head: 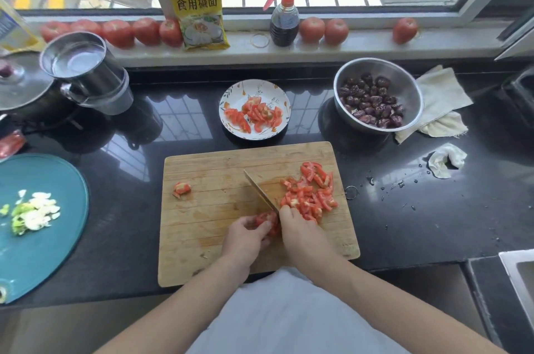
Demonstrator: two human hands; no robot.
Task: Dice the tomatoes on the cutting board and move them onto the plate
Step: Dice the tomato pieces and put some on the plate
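1. While the left hand [245,234] is curling its grip round a tomato chunk [267,222] near the front edge of the cutting board [219,238], the right hand [300,234] is gripping the knife [261,192], its blade lying on the board, angled toward the far-left corner.
2. A heap of diced tomato [310,193] is lying along the board's right edge, and a small scrap [182,189] is sitting near its left edge.
3. The plate [281,99], just beyond the board's far edge on the worktop [433,209], is already holding some cut tomato pieces [254,114].
4. Judging by this, the task is sitting about midway: the held chunk is awaiting dicing, and the heap is awaiting transfer to the plate.
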